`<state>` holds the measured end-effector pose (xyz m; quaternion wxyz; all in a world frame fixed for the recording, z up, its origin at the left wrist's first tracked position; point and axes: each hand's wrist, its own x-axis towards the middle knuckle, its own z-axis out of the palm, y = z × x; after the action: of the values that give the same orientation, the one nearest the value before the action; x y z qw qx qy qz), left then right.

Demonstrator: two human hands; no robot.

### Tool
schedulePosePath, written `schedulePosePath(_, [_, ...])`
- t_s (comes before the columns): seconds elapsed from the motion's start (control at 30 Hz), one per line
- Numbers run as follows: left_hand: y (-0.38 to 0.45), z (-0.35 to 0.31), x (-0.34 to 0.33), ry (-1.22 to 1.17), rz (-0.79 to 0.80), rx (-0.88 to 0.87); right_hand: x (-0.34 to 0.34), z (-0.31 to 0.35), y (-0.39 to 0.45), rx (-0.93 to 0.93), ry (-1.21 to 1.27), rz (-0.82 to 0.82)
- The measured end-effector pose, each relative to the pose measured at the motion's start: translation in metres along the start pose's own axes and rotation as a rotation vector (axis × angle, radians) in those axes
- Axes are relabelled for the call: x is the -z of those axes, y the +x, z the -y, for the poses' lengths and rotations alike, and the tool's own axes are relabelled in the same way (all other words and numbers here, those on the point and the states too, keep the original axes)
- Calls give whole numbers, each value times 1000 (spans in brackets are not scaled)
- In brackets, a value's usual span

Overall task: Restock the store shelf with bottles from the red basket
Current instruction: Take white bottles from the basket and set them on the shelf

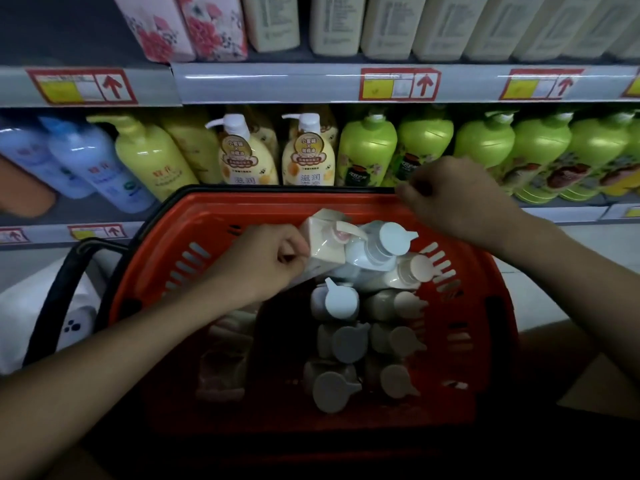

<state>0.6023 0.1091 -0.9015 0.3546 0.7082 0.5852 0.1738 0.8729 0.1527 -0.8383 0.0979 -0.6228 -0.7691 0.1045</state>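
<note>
While my left hand (273, 261) closes its fingers around a cream square pump bottle (323, 242) at the far end of the red basket (194, 237), my right hand (453, 199) curls tight over the basket's black far rim (277, 189). More pump bottles (346, 327) crowd the basket below the stocked shelf (263, 83).

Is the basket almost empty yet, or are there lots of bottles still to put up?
Lots left. The red basket still holds many pump bottles. The left hand is gripping a cream square bottle inside it; the right hand grips the basket's far rim. The shelf already looks fairly full.
</note>
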Motion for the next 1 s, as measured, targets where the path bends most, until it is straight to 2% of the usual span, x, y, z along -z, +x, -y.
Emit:
schedulePosePath(0.13, [-6,-9,-5,-30,79,-20,-12,-11,-20,28,-16,120])
schedulePosePath(0.27, [-16,-16,-14,-47,179,-26,-20,-18,-32,25,-30,161])
schedulePosePath(0.37, [-23,-17,-25,-17,251,-38,-16,-29,-33,-4,-106,294])
schedulePosePath(0.47, [-28,-15,-39,38,331,-84,-28,-28,-41,38,-281,420])
schedulePosePath(0.6, [-30,-8,-49,75,360,-171,-56,-23,-49,229,-669,415])
schedulePosePath(0.7, [-31,-5,-47,100,400,-216,-59,-18,-44,253,-732,483])
schedulePosePath(0.87, [-36,-6,-42,137,394,-234,-54,-13,-39,221,-666,515])
schedulePosePath(1.0, [-39,-16,-36,111,260,-295,-35,-9,-48,237,-611,428])
